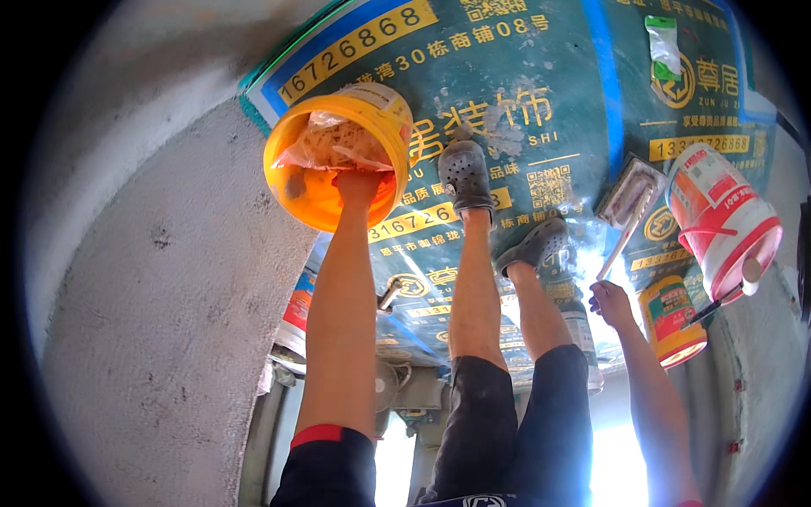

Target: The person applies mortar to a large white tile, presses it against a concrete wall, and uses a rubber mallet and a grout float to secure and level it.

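My left hand (358, 187) reaches into a tipped yellow bucket (397, 114) on the left. A clear plastic bag (338, 145) with pale tan contents I cannot make out lies in the bucket. The fingers are hidden at the bag's lower edge and in the bucket's orange shade. On the right, my right hand (612, 302) is closed around the lower end of a pale stick handle (623, 238). That handle runs up to a flat rectangular pad head (632, 191) with a dark rim, resting over the floor covering.
Green printed floor sheeting (574, 101) with blue tape lies under my grey clogs (465, 173). A white-and-red bucket (718, 203) and a smaller yellow bucket (673, 317) stand at right. A green-and-white packet (664, 49) lies far right. A rough grey wall (186, 279) borders the left.
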A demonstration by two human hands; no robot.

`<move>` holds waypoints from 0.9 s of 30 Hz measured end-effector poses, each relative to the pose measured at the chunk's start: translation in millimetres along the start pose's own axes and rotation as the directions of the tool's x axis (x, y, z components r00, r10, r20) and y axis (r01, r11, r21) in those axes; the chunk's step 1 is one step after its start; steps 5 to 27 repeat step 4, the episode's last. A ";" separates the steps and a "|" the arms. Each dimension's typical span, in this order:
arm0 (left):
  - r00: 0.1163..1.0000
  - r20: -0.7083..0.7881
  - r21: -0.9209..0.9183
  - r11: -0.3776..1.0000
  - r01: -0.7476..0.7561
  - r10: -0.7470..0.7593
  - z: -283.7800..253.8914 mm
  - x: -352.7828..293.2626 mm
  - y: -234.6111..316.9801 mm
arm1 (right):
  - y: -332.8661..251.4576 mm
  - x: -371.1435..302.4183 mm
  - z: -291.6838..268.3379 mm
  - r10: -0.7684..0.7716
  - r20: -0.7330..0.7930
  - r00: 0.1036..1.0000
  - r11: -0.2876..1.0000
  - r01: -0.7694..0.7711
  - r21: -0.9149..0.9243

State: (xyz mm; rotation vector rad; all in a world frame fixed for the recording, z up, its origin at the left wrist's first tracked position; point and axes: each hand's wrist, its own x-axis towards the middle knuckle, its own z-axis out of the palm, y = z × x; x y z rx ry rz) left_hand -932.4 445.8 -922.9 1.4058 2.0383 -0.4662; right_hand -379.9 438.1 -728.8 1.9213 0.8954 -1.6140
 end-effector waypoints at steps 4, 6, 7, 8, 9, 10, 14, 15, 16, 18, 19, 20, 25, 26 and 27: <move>0.975 0.187 -0.327 0.944 -0.050 0.116 -26.6 1.0 -30.7 | -54.3 1.3 28.6 0.020 0.016 1.000 0.986 -0.022 0.168; 0.975 0.187 -0.327 0.944 -0.050 0.116 -26.6 1.0 -30.7 | -54.3 1.3 28.6 0.020 0.016 1.000 0.986 -0.022 0.168; 0.975 0.187 -0.327 0.944 -0.050 0.116 -26.6 1.0 -30.7 | -54.3 1.3 28.6 0.020 0.016 1.000 0.986 -0.022 0.168; 0.975 0.187 -0.327 0.944 -0.050 0.116 -26.6 1.0 -30.7 | -54.3 1.3 28.6 0.020 0.016 1.000 0.986 -0.022 0.168; 0.975 0.187 -0.327 0.944 -0.050 0.116 -26.6 1.0 -30.7 | -54.3 1.3 28.6 0.020 0.016 1.000 0.986 -0.022 0.168; 0.975 0.187 -0.327 0.944 -0.050 0.116 -26.6 1.0 -30.7 | -54.3 1.3 28.6 0.020 0.016 1.000 0.986 -0.022 0.168; 0.975 0.187 -0.327 0.944 -0.050 0.116 -26.6 1.0 -30.7 | -54.3 1.3 28.6 0.020 0.016 1.000 0.986 -0.022 0.168; 0.975 0.187 -0.327 0.944 -0.050 0.116 -26.6 1.0 -30.7 | -54.3 1.3 28.6 0.020 0.016 1.000 0.986 -0.022 0.168; 0.975 0.187 -0.327 0.944 -0.050 0.116 -26.6 1.0 -30.7 | -54.3 1.3 28.6 0.020 0.016 1.000 0.986 -0.022 0.168; 0.975 0.187 -0.327 0.944 -0.050 0.116 -26.6 1.0 -30.7 | -54.3 1.3 28.6 0.020 0.016 1.000 0.986 -0.022 0.168; 0.975 0.187 -0.327 0.944 -0.050 0.116 -26.6 1.0 -30.7 | -54.3 1.3 28.6 0.020 0.016 1.000 0.986 -0.022 0.168; 0.975 0.187 -0.327 0.944 -0.050 0.116 -26.6 1.0 -30.7 | -54.3 1.3 28.6 0.020 0.016 1.000 0.986 -0.022 0.168; 0.975 0.187 -0.327 0.944 -0.050 0.116 -26.6 1.0 -30.7 | -54.3 1.3 28.6 0.020 0.016 1.000 0.986 -0.022 0.168; 0.975 0.187 -0.327 0.944 -0.050 0.116 -26.6 1.0 -30.7 | -54.3 1.3 28.6 0.020 0.016 1.000 0.986 -0.022 0.168; 0.975 0.187 -0.327 0.944 -0.050 0.116 -26.6 1.0 -30.7 | -54.3 1.3 28.6 0.020 0.016 1.000 0.986 -0.022 0.168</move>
